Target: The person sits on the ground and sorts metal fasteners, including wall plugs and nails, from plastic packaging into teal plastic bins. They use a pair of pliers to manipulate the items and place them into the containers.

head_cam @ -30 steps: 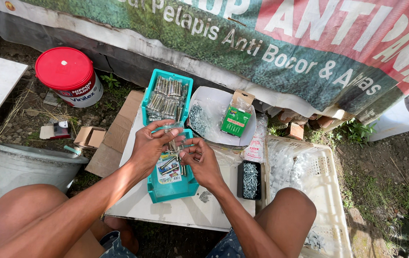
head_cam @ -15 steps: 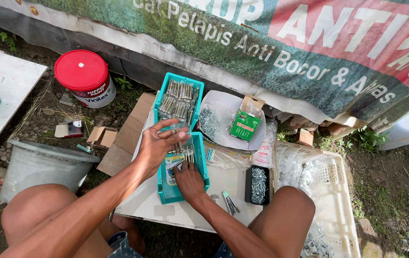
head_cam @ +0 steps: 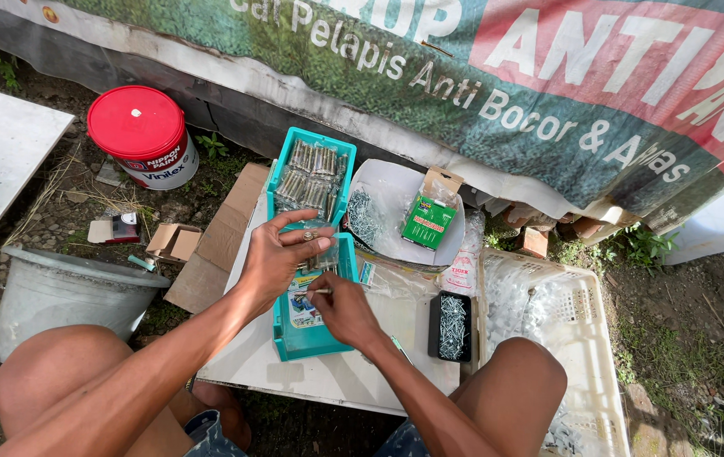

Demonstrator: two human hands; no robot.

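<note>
Both hands (head_cam: 311, 283) curled (fingertips pinching) over teal tray (head_cam: 315, 334).

A low white board bench (head_cam: 337, 377) carries two teal plastic trays end to end: the near tray (head_cam: 311, 338) at the middle, the far tray (head_cam: 281, 182) at the far edge, filled with small packets. Right of the far tray sits a white plastic tub (head_cam: 396, 190) holding a green cardboard box (head_cam: 427, 222). A black rectangular tray of screws (head_cam: 452, 326) lies at the right edge. The left hand (head_cam: 277, 258) and right hand (head_cam: 341, 306) are over the near tray. A white plastic crate (head_cam: 582, 338) stands on the ground right of the bench; a grey metal basin (head_cam: 61, 292) and a red-lidded paint bucket (head_cam: 143, 135) stand left.
</note>
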